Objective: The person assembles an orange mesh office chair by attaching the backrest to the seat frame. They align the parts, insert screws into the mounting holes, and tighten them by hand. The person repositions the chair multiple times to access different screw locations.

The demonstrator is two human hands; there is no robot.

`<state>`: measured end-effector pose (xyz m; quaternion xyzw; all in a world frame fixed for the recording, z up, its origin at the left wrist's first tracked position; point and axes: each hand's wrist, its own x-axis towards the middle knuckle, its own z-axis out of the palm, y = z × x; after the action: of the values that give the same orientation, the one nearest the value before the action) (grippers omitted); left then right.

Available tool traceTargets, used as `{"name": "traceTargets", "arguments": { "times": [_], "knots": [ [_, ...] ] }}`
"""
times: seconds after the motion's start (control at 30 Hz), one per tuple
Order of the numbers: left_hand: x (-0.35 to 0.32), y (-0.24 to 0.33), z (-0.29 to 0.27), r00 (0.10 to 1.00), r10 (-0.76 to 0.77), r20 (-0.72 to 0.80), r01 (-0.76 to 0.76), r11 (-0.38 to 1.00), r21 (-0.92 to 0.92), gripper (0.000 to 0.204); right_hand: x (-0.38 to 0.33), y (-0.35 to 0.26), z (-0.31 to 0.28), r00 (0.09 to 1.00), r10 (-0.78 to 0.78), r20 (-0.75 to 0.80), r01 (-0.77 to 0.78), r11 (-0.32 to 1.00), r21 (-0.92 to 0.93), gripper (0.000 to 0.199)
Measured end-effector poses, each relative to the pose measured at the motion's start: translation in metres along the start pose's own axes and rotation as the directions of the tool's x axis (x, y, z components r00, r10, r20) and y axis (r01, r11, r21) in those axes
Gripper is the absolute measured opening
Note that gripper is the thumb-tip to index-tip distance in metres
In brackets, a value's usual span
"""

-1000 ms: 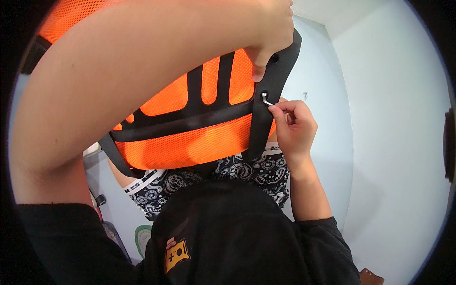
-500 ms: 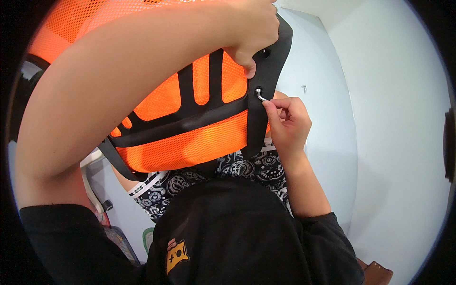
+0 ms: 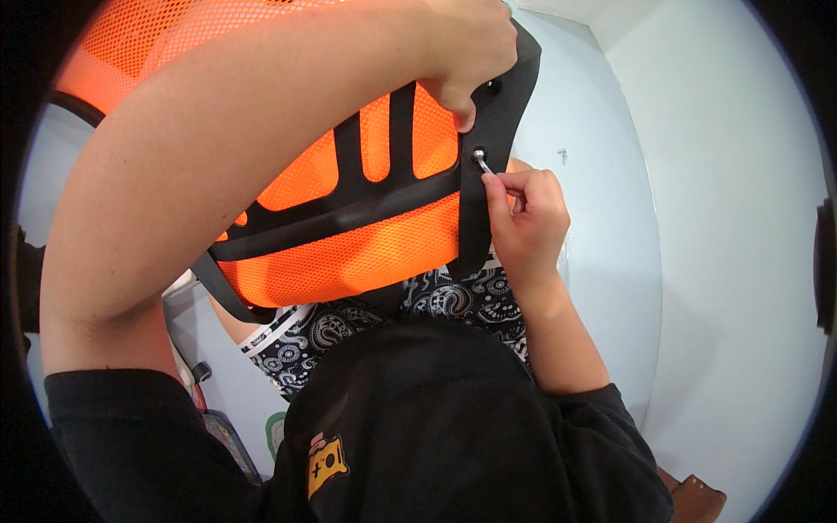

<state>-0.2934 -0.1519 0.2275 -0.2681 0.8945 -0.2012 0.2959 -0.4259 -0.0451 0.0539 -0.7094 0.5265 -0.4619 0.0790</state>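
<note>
Across my lap lies a chair backrest with a black plastic frame [image 3: 331, 229] and bright orange mesh [image 3: 349, 261]. My right hand [image 3: 529, 218] pinches a silver hex key [image 3: 486, 164] between thumb and fingers. The key's bent end sits at a hole in the frame's right edge. Higher on that edge, my left hand [image 3: 475, 57] grips the frame, its thumb over the inner side and its other fingers mostly hidden. Near the left thumb, a second hole [image 3: 493, 87] shows something small and shiny in it.
Several small metal screws [image 3: 563, 156] lie on the pale floor [image 3: 602, 261] to the right. A white wall [image 3: 732, 218] rises beyond them. A brown object [image 3: 697, 499] stands at the lower right. Partly hidden items, one with a green rim [image 3: 274, 433], are at the lower left.
The hex key has swung slightly and now points more steeply down from the hole, with my right hand following it. The backrest and left hand have shifted a little up and right in view.
</note>
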Motion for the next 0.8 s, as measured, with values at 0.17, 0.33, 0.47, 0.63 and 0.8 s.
{"name": "traceTargets", "arguments": {
  "times": [0.17, 0.33, 0.47, 0.63, 0.8],
  "knots": [
    [-0.007, -0.001, -0.01, 1.0, -0.018, 0.024, 0.02, 0.995, -0.098, 0.059, 0.0, -0.003, -0.001, 1.0, -0.004, 0.026, 0.005, 1.0, -0.023, 0.015],
    [-0.006, 0.001, -0.006, 0.999, -0.054, -0.006, 0.053, 0.996, -0.067, 0.06, 0.005, -0.009, -0.002, 0.996, -0.075, 0.049, 0.082, 0.986, -0.143, 0.015],
    [-0.011, 0.008, -0.005, 0.995, -0.09, -0.035, 0.088, 0.995, -0.045, 0.061, 0.009, -0.017, -0.005, 0.99, -0.109, 0.091, 0.127, 0.967, -0.222, 0.015],
    [-0.011, 0.001, -0.012, 0.997, -0.022, 0.075, 0.029, 0.995, -0.091, 0.061, 0.009, -0.026, 0.005, 0.987, -0.107, 0.118, 0.14, 0.939, -0.314, 0.015],
    [-0.015, 0.002, -0.013, 0.998, -0.05, 0.035, 0.052, 0.997, -0.053, 0.061, 0.011, -0.027, 0.006, 0.977, 0.154, 0.148, -0.161, 0.986, 0.037, 0.017]
  ]
}}
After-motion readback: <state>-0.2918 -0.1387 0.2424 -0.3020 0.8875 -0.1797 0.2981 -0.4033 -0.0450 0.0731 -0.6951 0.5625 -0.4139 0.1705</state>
